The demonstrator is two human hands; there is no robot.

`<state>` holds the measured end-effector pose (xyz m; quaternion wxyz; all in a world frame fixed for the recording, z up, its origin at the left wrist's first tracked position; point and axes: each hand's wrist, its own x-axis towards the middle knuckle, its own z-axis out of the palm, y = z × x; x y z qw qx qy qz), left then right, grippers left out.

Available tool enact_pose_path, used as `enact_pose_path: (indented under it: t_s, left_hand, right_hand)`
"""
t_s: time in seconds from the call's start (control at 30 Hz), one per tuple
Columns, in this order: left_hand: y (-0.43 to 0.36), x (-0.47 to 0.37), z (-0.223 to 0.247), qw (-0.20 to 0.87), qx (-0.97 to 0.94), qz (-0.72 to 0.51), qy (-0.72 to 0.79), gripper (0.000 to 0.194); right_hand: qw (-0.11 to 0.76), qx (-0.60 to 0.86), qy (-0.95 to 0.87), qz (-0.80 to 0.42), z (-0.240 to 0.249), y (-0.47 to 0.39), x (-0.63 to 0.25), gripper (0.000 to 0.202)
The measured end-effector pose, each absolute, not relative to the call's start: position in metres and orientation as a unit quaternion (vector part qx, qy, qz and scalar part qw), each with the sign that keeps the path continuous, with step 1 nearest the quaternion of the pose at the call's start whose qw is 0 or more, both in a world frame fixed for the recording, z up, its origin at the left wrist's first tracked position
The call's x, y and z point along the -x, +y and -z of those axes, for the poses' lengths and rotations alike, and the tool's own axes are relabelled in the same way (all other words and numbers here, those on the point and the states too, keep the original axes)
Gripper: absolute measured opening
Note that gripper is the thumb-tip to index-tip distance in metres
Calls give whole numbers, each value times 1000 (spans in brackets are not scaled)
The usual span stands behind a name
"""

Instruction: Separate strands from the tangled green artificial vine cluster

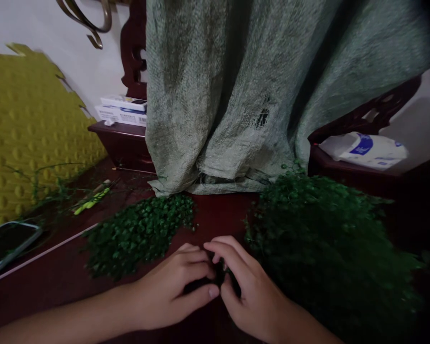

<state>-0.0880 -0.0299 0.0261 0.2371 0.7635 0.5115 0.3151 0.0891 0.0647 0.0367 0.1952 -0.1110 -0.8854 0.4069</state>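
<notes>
My left hand (186, 279) and my right hand (249, 286) meet at the front of the dark red tabletop (215, 210), their fingers curled toward each other and almost touching. A little dark stuff shows in the gap between the fingertips, too dim to name. To the left lies a neat pile of small green leafy sprigs (139, 234), close beyond my left hand. A larger, looser heap of leafy green stems (329, 243) spreads at the right, beside my right hand, its near side lost in shadow.
A grey-green woven cloth (232, 91) hangs behind the piles. Boxes (123, 112) stand on a ledge at the left, a tissue pack (372, 150) at the right. A phone-like dark object (12, 243), thin stems (53, 186), a yellow-green item (92, 200) and yellow matting (32, 129) are on the left.
</notes>
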Motion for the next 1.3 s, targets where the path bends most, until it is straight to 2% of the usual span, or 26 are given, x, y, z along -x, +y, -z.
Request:
enact_pose_path:
  t_s: [0.23,0.33,0.43,0.67,0.83,1.1,1.3]
  left_hand:
    - [-30,86,-29,253,-768,-317,495,25]
    - [-30,86,-29,248,-767,-314,502,22]
    - [-30,85,-29,234,-774,-312,499,16]
    - [-33,84,-24,207,-783,-284,514,22]
    - [-33,87,-23,168,-767,-312,536,21]
    - [-32,99,-20,114,-763,-354,530,16]
    - [-32,99,-18,92,-772,-353,521,17]
  right_hand:
    - [174,105,-892,-404,-42,64,-92,50]
    - [168,109,-889,-412,-45,64,-93,40]
    - [169,104,-888,-414,-47,64,-94,37]
    - [161,119,-915,-352,-43,64,-96,40]
    - [213,155,-923,-282,-36,67,-97,37]
    - [264,145,-905,-301,-36,67,-91,24]
    - [321,136,-889,-298,-31,69,-86,23]
